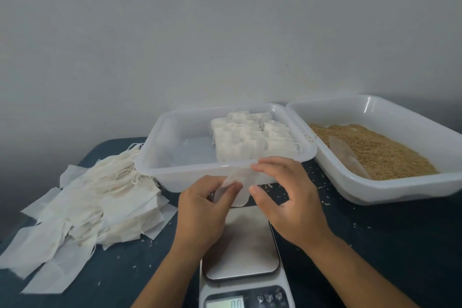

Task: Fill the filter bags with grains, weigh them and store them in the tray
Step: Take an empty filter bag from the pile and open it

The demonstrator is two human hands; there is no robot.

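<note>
An empty filter bag (236, 186) is held above the scale (243, 255), pinched by the left hand (200, 210) and by the right hand (290, 201). Its mouth is best spread fully before grains (375, 151), right of the scale, are scooped in; the tray (160, 155) lies behind the scale.

The only thing you can read sits on the scale (243, 257), on the counter below your two grips. Its small lit display (224, 304), at the near edge under your left forearm, shows the digits "00" at its right end; the bottom of the picture cuts off the lower part of the readout, so you cannot tell whether a decimal point or a unit follows. To the right of the display, 3 round buttons (270, 298) carry small symbols, too small and blurred for you to make out.
</note>
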